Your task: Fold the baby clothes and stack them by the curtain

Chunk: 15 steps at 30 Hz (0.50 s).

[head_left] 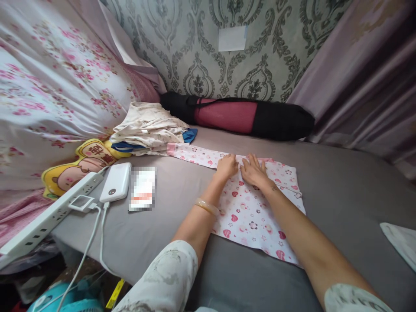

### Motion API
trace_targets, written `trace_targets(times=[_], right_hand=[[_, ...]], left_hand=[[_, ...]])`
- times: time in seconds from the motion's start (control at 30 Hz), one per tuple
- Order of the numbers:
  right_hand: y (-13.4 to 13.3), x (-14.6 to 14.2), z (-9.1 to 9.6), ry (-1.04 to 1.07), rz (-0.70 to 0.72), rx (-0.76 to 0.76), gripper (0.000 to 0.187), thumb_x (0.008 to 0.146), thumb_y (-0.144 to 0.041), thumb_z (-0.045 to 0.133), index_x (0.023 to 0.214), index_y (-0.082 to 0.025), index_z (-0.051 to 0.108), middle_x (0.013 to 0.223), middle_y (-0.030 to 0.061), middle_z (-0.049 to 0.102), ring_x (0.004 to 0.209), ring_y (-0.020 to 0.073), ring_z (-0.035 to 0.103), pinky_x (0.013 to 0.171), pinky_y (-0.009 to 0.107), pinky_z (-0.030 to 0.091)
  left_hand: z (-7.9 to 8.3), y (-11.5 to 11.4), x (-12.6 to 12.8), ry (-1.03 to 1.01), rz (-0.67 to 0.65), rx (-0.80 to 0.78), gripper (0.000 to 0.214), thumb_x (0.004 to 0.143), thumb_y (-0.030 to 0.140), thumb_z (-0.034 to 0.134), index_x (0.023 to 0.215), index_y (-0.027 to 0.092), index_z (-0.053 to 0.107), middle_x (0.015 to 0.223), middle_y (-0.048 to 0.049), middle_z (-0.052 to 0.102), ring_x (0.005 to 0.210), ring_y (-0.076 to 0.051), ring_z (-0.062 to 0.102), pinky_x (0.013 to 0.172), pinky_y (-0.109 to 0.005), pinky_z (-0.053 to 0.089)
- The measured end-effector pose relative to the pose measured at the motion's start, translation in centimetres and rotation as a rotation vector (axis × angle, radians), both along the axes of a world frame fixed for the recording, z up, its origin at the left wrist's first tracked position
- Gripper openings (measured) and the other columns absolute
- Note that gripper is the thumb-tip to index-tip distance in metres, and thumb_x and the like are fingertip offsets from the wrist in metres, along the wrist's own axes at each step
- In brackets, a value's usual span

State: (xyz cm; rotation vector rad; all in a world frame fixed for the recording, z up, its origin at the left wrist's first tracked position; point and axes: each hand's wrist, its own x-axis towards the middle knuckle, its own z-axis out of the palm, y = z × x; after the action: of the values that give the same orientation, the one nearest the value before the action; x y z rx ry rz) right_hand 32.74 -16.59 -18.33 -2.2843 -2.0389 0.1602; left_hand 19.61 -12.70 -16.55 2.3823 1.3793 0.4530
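A white long-sleeved top (250, 216) printed with pink hearts and flowers lies spread on the grey sheet. One sleeve stretches left and ends in a pink cuff (170, 149). Where that sleeve joins the body, my left hand (228, 166) has its fingers curled in on the cloth; the fingertips are partly hidden. Just to its right, my right hand (255, 170) rests flat on the top near the pink neckline, fingers spread. My forearms cover parts of the body of the top.
A heap of cream clothes (151, 123) sits beyond the cuff, before a black and red long bag (227, 115) along the wall. To the left are a yellow cushion (61, 177), a white power strip (42, 227), a power bank (116, 182) with cables, and a blurred-out card (143, 188).
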Motion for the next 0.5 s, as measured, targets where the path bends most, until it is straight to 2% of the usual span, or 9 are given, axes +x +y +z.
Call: trace_targets(times=[0.1, 0.23, 0.37, 0.5], right_hand=[[0.8, -2.0, 0.2, 0.007, 0.081, 0.066, 0.059, 0.098, -0.037, 0.017, 0.149, -0.012, 0.029, 0.159, 0.0127, 0.014, 0.146, 0.0251, 0.008, 0.117, 0.051, 0.007], [1.2, -3.7, -0.6, 0.073, 0.131, 0.028, 0.062, 0.097, -0.040, 0.016, 0.151, -0.010, 0.023, 0.159, 0.0107, 0.015, 0.146, 0.0236, 0.010, 0.117, 0.049, 0.008], [1.2, -3.9, -1.2, 0.077, 0.128, 0.008, 0.063, 0.097, -0.040, 0.016, 0.151, -0.010, 0.022, 0.159, 0.0096, 0.015, 0.146, 0.0228, 0.010, 0.118, 0.048, 0.008], [1.3, -3.8, -1.2, 0.052, 0.123, 0.008, 0.063, 0.097, -0.041, 0.016, 0.151, -0.009, 0.022, 0.159, 0.0104, 0.017, 0.146, 0.0239, 0.011, 0.118, 0.048, 0.010]], left_hand=[[0.7, 1.3, -1.4, -0.081, 0.095, -0.019, 0.032, 0.092, 0.025, 0.044, 0.121, 0.015, 0.056, 0.124, -0.0137, 0.062, 0.118, -0.023, 0.055, 0.099, -0.034, 0.041], [1.2, 3.3, -4.2, -0.171, 0.213, -0.024, 0.035, 0.091, 0.026, 0.047, 0.123, 0.012, 0.056, 0.127, -0.0148, 0.061, 0.120, -0.023, 0.054, 0.101, -0.033, 0.040], [0.4, 4.8, -7.6, -0.251, 0.393, -0.029, 0.029, 0.090, 0.026, 0.049, 0.114, 0.013, 0.060, 0.120, -0.0152, 0.063, 0.117, -0.025, 0.056, 0.100, -0.036, 0.040], [-0.9, 5.2, -10.3, -0.353, 0.687, 0.020, 0.021, 0.086, 0.024, 0.052, 0.104, 0.015, 0.059, 0.117, -0.0177, 0.060, 0.123, -0.032, 0.048, 0.102, -0.047, 0.037]])
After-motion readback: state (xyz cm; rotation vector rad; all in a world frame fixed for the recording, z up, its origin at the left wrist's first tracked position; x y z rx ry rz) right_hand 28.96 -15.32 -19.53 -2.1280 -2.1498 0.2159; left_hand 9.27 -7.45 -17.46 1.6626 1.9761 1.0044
